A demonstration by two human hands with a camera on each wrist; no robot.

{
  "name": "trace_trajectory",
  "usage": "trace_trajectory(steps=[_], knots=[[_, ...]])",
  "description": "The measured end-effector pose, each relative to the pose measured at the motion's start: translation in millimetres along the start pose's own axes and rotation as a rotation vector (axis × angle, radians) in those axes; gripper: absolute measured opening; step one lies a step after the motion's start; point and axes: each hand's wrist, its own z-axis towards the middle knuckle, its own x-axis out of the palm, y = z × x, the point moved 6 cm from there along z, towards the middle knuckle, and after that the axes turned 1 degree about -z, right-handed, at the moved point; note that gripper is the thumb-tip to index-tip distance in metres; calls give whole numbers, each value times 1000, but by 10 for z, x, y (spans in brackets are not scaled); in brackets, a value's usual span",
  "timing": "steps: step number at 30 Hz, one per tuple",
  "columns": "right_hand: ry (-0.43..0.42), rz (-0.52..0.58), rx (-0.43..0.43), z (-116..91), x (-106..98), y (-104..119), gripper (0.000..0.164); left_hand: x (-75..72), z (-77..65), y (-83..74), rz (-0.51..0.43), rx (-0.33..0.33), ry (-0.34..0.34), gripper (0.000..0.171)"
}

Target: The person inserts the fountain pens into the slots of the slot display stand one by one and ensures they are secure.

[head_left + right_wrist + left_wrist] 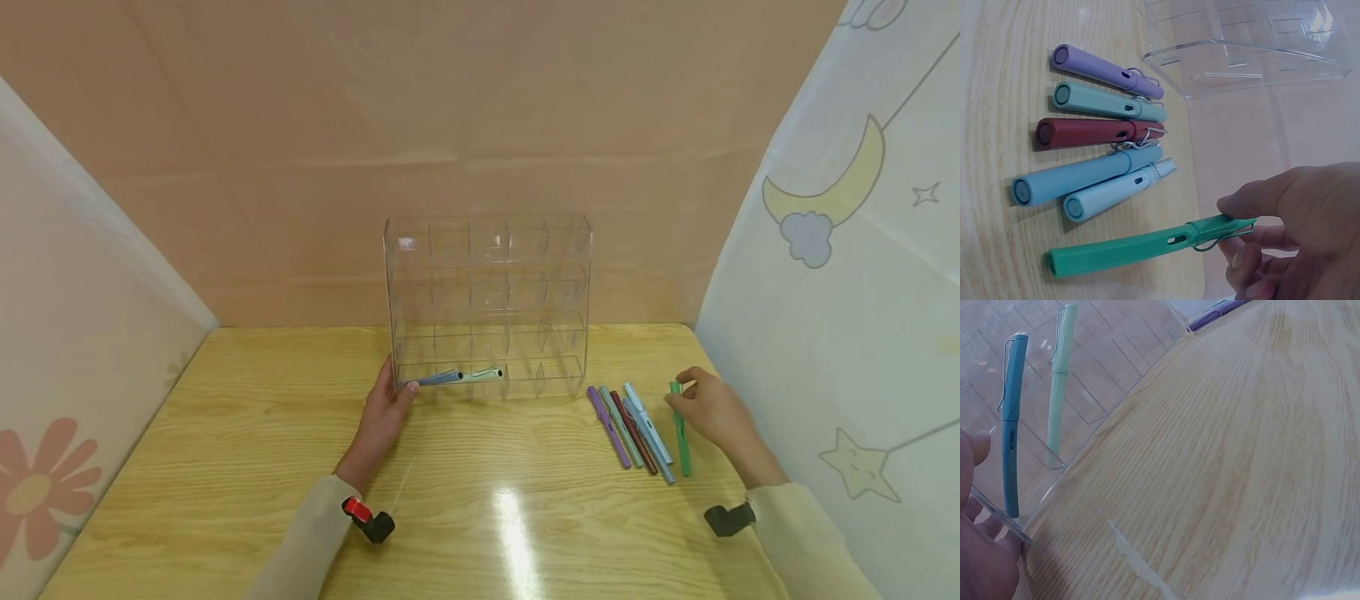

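A clear acrylic rack (488,325) of small compartments stands upright on the table. My left hand (384,412) grips its lower left edge, thumb in front and fingers behind. In its bottom row lie a blue pen (1013,425) and a pale green pen (1059,387), side by side. My right hand (712,408) pinches a green pen (1122,252) near its clip end, between thumb and fingers. To the left of that pen lie a purple pen (1100,69), a grey-green pen (1100,102), a dark red pen (1094,132), a blue-grey pen (1075,178) and a light blue pen (1113,194).
The wooden table (247,417) reaches back to a plain tan backdrop (300,167). Printed sheets flank it, with a flower on the left sheet (97,292) and a moon and star on the right sheet (825,333).
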Motion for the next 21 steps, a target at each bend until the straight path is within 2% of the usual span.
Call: trace_trajectory(steps=[6,15,21], knots=[[-23,-1,-21,-44,-83,32,54,5,-5,-18,-5,8,6,77],[-103,-13,-62,-167,-265,100,54,-7,-17,-17,5,17,-11,77],[-117,-18,-55,-188,-325,104,53,-2,-15,-27,11,21,-5,76]])
